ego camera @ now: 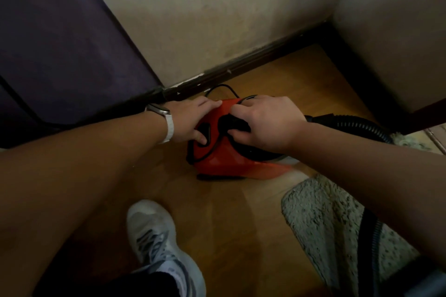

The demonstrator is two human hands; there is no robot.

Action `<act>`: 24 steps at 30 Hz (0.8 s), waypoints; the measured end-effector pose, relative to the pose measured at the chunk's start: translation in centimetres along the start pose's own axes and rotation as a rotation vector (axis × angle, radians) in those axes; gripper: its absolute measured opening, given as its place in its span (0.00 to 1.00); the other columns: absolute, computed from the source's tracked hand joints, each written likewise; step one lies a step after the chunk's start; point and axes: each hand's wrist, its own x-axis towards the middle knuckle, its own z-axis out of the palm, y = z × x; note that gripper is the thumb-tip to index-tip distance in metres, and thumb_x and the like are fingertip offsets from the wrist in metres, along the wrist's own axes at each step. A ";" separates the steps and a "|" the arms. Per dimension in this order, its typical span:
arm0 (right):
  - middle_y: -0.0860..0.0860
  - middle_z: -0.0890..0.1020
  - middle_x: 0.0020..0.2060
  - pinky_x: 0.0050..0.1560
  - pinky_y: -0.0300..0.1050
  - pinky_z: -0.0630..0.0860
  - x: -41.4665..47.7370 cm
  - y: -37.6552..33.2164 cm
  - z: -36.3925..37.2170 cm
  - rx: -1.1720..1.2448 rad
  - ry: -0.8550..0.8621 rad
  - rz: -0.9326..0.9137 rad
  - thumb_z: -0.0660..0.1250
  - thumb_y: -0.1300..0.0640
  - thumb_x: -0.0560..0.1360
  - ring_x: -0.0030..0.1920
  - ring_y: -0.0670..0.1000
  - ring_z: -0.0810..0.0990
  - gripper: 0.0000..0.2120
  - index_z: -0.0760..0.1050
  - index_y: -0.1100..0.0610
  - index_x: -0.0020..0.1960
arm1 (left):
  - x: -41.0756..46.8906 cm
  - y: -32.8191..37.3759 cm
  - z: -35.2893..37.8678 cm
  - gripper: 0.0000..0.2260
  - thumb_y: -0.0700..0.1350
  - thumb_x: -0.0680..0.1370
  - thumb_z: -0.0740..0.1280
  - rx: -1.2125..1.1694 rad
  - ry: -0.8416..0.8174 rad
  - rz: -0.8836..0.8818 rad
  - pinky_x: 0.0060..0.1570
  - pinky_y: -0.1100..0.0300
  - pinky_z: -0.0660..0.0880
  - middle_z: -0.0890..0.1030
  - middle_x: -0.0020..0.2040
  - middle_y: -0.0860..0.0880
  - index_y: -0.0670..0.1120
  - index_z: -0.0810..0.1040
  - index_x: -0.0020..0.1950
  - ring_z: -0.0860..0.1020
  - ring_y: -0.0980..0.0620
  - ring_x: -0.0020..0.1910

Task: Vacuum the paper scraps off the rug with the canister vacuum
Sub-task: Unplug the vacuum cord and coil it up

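Canister vacuum (217,161): red, sits on the wooden floor (241,212) close to the wall corner, just off the near edge of the rug (321,214).

Right hand (270,120): fingers curled round the black handle (231,123) on top, a firm grip.

Left hand (190,118): lies flat on the rear of the casing, fingers nearly straight, thumb pressing a black-edged panel. It holds nothing.

Hose (357,125): runs off to the right, and a further stretch crosses the rug. Cord (224,87): loops behind the body near the wall.

Scraps: cannot make them out in the shaggy pile.

Risks, as judged:
- A lift or drag could snag the cord loop and jerk the body back.
- The hose lying on the rug could bunch the pile or scatter light scraps.
- The shoe (156,236) stands near, so a swung canister could clip it.
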 end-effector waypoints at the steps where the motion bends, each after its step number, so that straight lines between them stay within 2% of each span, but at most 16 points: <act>1: 0.47 0.80 0.52 0.38 0.45 0.70 0.0 0.0 0.0 -0.004 -0.005 0.006 0.57 0.37 0.78 0.53 0.54 0.79 0.19 0.71 0.46 0.63 | 0.1 0.1 -0.3 0.48 0.61 0.69 0.75 0.011 -0.003 -0.005 0.60 0.51 0.71 0.60 0.76 0.51 0.54 0.49 0.79 0.68 0.46 0.71; 4: 0.47 0.81 0.51 0.36 0.44 0.68 0.0 0.1 0.0 -0.014 -0.006 0.004 0.57 0.37 0.78 0.52 0.54 0.80 0.19 0.72 0.46 0.62 | 0.1 0.5 -0.6 0.48 0.61 0.69 0.75 0.046 -0.019 -0.020 0.61 0.51 0.71 0.60 0.77 0.51 0.54 0.49 0.79 0.67 0.46 0.72; 6: 0.47 0.81 0.51 0.36 0.44 0.68 -0.1 0.1 -0.1 -0.011 -0.018 0.004 0.58 0.37 0.78 0.52 0.55 0.79 0.18 0.72 0.46 0.62 | -0.2 0.9 -0.8 0.48 0.61 0.71 0.72 0.083 -0.050 -0.033 0.65 0.50 0.70 0.56 0.79 0.50 0.54 0.45 0.80 0.64 0.45 0.74; 10: 0.47 0.80 0.54 0.38 0.45 0.69 -0.3 0.0 -0.2 -0.017 -0.058 0.025 0.57 0.37 0.78 0.55 0.55 0.78 0.19 0.71 0.45 0.63 | -1.5 1.3 -1.4 0.41 0.61 0.77 0.66 0.144 -0.103 -0.022 0.67 0.50 0.67 0.51 0.81 0.51 0.57 0.42 0.80 0.59 0.46 0.76; 12: 0.47 0.80 0.53 0.39 0.45 0.69 -0.3 -0.1 -0.6 -0.016 -0.078 0.039 0.57 0.37 0.78 0.55 0.54 0.78 0.18 0.71 0.45 0.62 | -2.6 1.4 -1.8 0.37 0.59 0.78 0.64 0.128 -0.079 -0.009 0.66 0.51 0.69 0.53 0.80 0.51 0.58 0.45 0.80 0.62 0.46 0.75; 15: 0.47 0.80 0.53 0.41 0.45 0.69 -0.4 -0.3 -0.9 -0.030 -0.110 0.055 0.57 0.36 0.79 0.55 0.54 0.77 0.17 0.71 0.45 0.61 | -4.9 1.9 -2.5 0.31 0.59 0.80 0.62 0.023 0.041 -0.039 0.64 0.52 0.69 0.59 0.78 0.52 0.56 0.53 0.79 0.65 0.47 0.73; 18: 0.48 0.79 0.55 0.43 0.47 0.72 -0.2 -0.6 -1.3 -0.043 -0.164 0.099 0.56 0.35 0.78 0.56 0.54 0.77 0.18 0.70 0.44 0.61 | -7.6 2.1 -3.0 0.28 0.59 0.79 0.62 -0.083 0.128 -0.091 0.63 0.51 0.71 0.65 0.75 0.54 0.56 0.60 0.77 0.68 0.49 0.71; 21: 0.49 0.79 0.57 0.48 0.50 0.76 0.0 -0.9 -1.7 -0.062 -0.231 0.143 0.56 0.35 0.78 0.57 0.56 0.76 0.19 0.69 0.45 0.62 | -10.4 2.2 -3.8 0.25 0.58 0.79 0.62 -0.109 0.209 -0.151 0.62 0.49 0.73 0.68 0.73 0.54 0.55 0.64 0.75 0.69 0.50 0.69; 24: 0.52 0.75 0.64 0.56 0.54 0.74 0.1 -2.0 -3.0 -0.098 -0.367 0.190 0.56 0.36 0.79 0.62 0.58 0.74 0.21 0.66 0.46 0.67 | -13.9 2.8 -5.6 0.23 0.57 0.80 0.61 -0.112 0.271 -0.210 0.63 0.50 0.71 0.69 0.73 0.53 0.53 0.65 0.75 0.69 0.49 0.69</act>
